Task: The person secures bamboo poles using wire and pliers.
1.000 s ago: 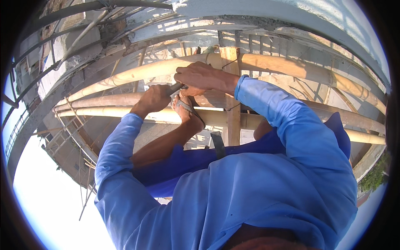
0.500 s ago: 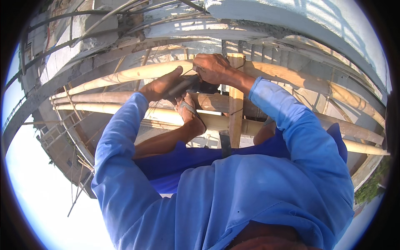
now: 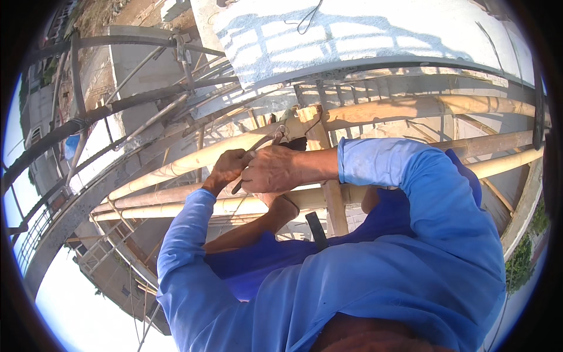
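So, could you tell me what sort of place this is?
Probably an outdoor construction site, seemingly on raised scaffolding. What suggests it: long, round, yellow bamboo poles, crossing dark, slender bars at the left, and bare brown ground beyond, at the upper left.

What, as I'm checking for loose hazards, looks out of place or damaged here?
A dark wire stands out: it curls untidily against the white surface at the picture's top; whether it's fastened can't be told. The upper bamboo pole shows no clear break.
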`<control>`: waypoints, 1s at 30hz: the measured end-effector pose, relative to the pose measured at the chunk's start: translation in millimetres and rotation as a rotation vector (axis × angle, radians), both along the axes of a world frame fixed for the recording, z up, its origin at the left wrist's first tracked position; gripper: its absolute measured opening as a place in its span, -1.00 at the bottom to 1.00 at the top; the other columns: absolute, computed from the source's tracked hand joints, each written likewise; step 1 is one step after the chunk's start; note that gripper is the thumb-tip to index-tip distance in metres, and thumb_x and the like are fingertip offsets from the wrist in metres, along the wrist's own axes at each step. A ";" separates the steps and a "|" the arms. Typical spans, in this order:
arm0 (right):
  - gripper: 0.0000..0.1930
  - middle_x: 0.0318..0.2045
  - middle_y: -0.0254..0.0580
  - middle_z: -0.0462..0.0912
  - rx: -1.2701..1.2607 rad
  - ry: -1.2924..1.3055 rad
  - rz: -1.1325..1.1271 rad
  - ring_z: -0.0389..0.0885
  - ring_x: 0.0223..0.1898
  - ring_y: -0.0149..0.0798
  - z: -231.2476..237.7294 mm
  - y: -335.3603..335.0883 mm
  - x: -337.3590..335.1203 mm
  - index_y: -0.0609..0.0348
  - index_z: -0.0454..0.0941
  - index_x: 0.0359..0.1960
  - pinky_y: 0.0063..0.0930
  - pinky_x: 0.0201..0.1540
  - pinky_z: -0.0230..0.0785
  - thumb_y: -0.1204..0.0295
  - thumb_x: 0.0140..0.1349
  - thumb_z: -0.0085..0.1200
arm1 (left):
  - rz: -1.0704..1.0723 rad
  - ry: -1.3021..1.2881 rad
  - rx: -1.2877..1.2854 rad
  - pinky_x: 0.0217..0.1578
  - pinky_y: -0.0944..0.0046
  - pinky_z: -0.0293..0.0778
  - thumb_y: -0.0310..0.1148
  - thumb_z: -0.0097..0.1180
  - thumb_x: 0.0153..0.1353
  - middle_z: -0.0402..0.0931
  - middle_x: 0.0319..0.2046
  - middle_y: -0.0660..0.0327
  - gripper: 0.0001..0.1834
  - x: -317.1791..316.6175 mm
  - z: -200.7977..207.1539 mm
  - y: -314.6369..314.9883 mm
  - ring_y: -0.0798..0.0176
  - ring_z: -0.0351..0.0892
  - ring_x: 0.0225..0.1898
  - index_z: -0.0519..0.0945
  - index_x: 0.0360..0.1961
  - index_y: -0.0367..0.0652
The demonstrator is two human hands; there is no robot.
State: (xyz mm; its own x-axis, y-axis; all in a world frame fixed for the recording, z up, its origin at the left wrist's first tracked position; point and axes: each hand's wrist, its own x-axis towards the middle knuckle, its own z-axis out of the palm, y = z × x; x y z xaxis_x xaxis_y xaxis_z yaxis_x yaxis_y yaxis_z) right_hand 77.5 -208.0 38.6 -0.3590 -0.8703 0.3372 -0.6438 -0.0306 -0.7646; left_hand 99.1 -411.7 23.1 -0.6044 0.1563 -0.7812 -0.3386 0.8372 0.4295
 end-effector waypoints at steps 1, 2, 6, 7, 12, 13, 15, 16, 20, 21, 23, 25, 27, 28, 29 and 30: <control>-0.88 -0.61 -0.20 0.48 0.048 0.029 0.076 0.58 -0.52 -0.19 16.2 4.0 -0.8 0.14 0.42 -0.59 -0.26 -0.52 0.42 0.41 -0.07 0.07 | -0.069 -0.003 -0.123 -0.37 0.11 0.40 0.02 0.11 0.11 0.56 -0.52 0.04 -0.52 -8.8 15.8 9.4 0.14 0.49 -0.51 0.61 -0.39 -0.29; -0.88 -0.62 -0.17 0.50 0.107 0.044 0.145 0.60 -0.53 -0.18 39.1 10.2 -4.9 0.17 0.43 -0.59 -0.26 -0.54 0.42 0.41 -0.08 0.07 | -0.147 -0.012 -0.234 -0.31 0.07 0.39 0.07 0.12 0.09 0.56 -0.53 0.00 -0.48 -16.9 30.8 18.4 0.09 0.50 -0.49 0.61 -0.39 -0.29; -0.86 -0.66 -0.09 0.54 0.202 0.078 0.217 0.62 -0.58 -0.13 118.2 52.2 -36.8 0.24 0.42 -0.61 -0.26 -0.59 0.43 0.42 -0.07 0.05 | -0.044 -0.087 -0.025 -0.45 0.29 0.36 0.12 0.27 -0.03 0.52 -0.62 0.18 -0.44 -24.7 84.9 12.9 0.38 0.41 -0.53 0.60 -0.48 -0.28; -0.87 -0.67 -0.13 0.52 0.136 0.126 0.133 0.60 -0.60 -0.13 130.8 65.5 -40.3 0.24 0.42 -0.60 -0.25 -0.61 0.42 0.43 -0.07 0.04 | 0.194 -0.039 0.213 -0.53 0.39 0.31 0.09 0.34 -0.09 0.46 -0.68 0.29 -0.44 -10.4 90.2 2.6 0.46 0.33 -0.56 0.58 -0.54 -0.30; -0.94 -0.50 -0.29 0.54 0.503 -0.187 -0.081 0.58 -0.39 -0.15 197.8 208.3 -63.3 0.03 0.48 -0.43 -0.23 -0.41 0.41 0.37 0.13 0.04 | 0.429 0.017 0.451 -0.53 0.39 0.35 0.26 0.38 -0.30 0.48 -0.60 0.30 -0.29 -1.9 191.7 32.8 0.48 0.41 -0.55 0.50 -0.50 -0.25; -0.93 -0.47 -0.31 0.51 0.533 -0.191 -0.204 0.54 -0.34 -0.15 205.8 241.5 -59.2 0.03 0.47 -0.46 -0.25 -0.33 0.38 0.39 0.16 0.02 | 0.492 0.017 0.525 -0.53 0.39 0.36 0.14 0.45 -0.31 0.47 -0.59 0.31 -0.33 -2.9 206.6 46.4 0.48 0.42 -0.54 0.49 -0.45 -0.25; -0.93 -0.42 -0.31 0.49 0.559 -0.274 -0.404 0.47 -0.30 -0.14 212.5 318.6 -42.1 0.07 0.48 -0.39 -0.31 -0.22 0.30 0.40 0.20 -0.02 | 0.556 0.069 0.573 -0.51 0.41 0.37 -0.13 0.52 -0.30 0.46 -0.56 0.32 -0.41 -15.6 239.2 88.0 0.48 0.42 -0.52 0.47 -0.35 -0.26; -0.93 -0.44 -0.30 0.46 0.582 -0.279 -0.507 0.44 -0.31 -0.17 219.2 351.9 -33.8 0.09 0.47 -0.36 -0.34 -0.20 0.26 0.40 0.22 -0.02 | 0.557 0.123 0.544 -0.50 0.42 0.37 -0.28 0.53 -0.29 0.45 -0.54 0.32 -0.43 -25.8 250.0 109.1 0.48 0.42 -0.51 0.46 -0.29 -0.27; -0.82 -0.46 -0.36 0.36 0.327 -0.775 -1.017 0.26 -0.37 -0.40 272.4 445.4 -0.9 0.19 0.43 -0.30 -0.52 -0.22 0.14 0.33 0.32 -0.10 | 0.645 0.212 0.387 -0.73 0.44 0.24 -0.37 0.30 -0.16 0.41 -0.66 0.30 -0.60 -92.4 265.0 191.1 0.45 0.36 -0.70 0.48 -0.28 -0.28; -0.77 -0.47 -0.38 0.39 0.251 -0.772 -1.183 0.26 -0.40 -0.45 283.5 454.8 0.2 0.21 0.45 -0.27 -0.55 -0.24 0.12 0.29 0.33 -0.12 | 0.686 0.328 0.372 -0.75 0.43 0.22 -0.32 0.28 -0.13 0.41 -0.69 0.31 -0.68 -108.1 253.7 203.4 0.46 0.33 -0.72 0.49 -0.39 -0.28; -0.76 -0.49 -0.37 0.40 0.209 -0.740 -1.346 0.25 -0.41 -0.46 299.1 457.7 -6.7 0.20 0.46 -0.25 -0.57 -0.25 0.12 0.28 0.33 -0.12 | 0.646 0.309 0.246 -0.64 0.43 0.37 -0.24 0.30 -0.18 0.49 -0.63 0.22 -0.65 -148.6 249.7 233.9 0.43 0.43 -0.66 0.49 -0.53 -0.31; -0.75 -0.53 -0.35 0.43 0.147 -0.729 -1.452 0.27 -0.42 -0.49 302.0 448.5 -23.8 0.19 0.48 -0.22 -0.58 -0.26 0.12 0.26 0.34 -0.14 | 0.544 0.397 0.168 -0.51 0.33 0.42 -0.17 0.27 -0.21 0.51 -0.62 0.16 -0.61 -169.4 232.1 246.5 0.32 0.48 -0.58 0.51 -0.54 -0.32; -0.72 -0.52 -0.37 0.42 0.148 -0.696 -1.369 0.32 -0.41 -0.50 299.9 442.3 -35.8 0.20 0.45 -0.22 -0.59 -0.24 0.16 0.23 0.38 -0.17 | 0.460 0.407 0.000 -0.41 0.27 0.43 -0.13 0.25 -0.22 0.53 -0.61 0.13 -0.59 -180.6 227.6 272.3 0.24 0.51 -0.53 0.53 -0.53 -0.32; -0.73 -0.52 -0.36 0.43 0.004 -0.737 -1.369 0.33 -0.41 -0.49 300.7 425.9 -41.6 0.20 0.45 -0.25 -0.58 -0.23 0.18 0.24 0.38 -0.17 | 0.452 0.390 -0.046 -0.36 0.25 0.43 -0.12 0.25 -0.23 0.53 -0.61 0.12 -0.58 -183.0 236.8 286.7 0.21 0.52 -0.50 0.53 -0.52 -0.32; -0.74 -0.52 -0.37 0.43 0.114 -0.686 -1.290 0.34 -0.42 -0.50 291.1 427.4 -43.4 0.19 0.44 -0.23 -0.61 -0.27 0.17 0.26 0.39 -0.18 | 0.425 0.412 -0.088 -0.34 0.27 0.44 -0.13 0.24 -0.23 0.54 -0.60 0.10 -0.60 -184.0 238.9 296.1 0.20 0.53 -0.49 0.53 -0.53 -0.31; -0.73 -0.52 -0.37 0.43 0.185 -0.744 -1.354 0.36 -0.44 -0.51 272.2 421.6 -42.2 0.19 0.43 -0.23 -0.63 -0.33 0.19 0.24 0.40 -0.20 | 0.380 0.337 -0.148 -0.32 0.25 0.45 -0.13 0.21 -0.23 0.54 -0.59 0.08 -0.61 -186.8 240.3 305.2 0.16 0.54 -0.47 0.53 -0.53 -0.30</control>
